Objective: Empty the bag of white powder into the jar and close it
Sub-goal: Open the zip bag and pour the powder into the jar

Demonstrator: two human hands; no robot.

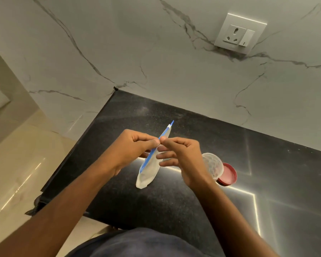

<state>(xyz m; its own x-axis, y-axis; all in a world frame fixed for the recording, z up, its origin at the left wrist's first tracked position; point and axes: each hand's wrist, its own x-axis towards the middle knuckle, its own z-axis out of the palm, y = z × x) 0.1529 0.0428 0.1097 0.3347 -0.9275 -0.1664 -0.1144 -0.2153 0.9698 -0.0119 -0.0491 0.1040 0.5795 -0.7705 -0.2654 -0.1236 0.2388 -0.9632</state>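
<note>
A clear zip bag (149, 172) with a blue seal strip and white powder in its lower end hangs above the black counter (285, 182). My left hand (135, 147) and my right hand (182, 156) both pinch the blue strip near its middle, thumbs and forefingers meeting. The bag's bottom corner rests on or just above the counter. Just right of my right hand stands a clear plastic jar (213, 165), open on top. Its red lid (228, 174) lies flat on the counter behind the jar's right side.
The counter's left edge drops to a beige tiled floor (17, 164). A marble-patterned wall (156, 52) rises behind, with a white socket and switch plate (240, 33) at the upper right. Bright light strips reflect on the counter to the right.
</note>
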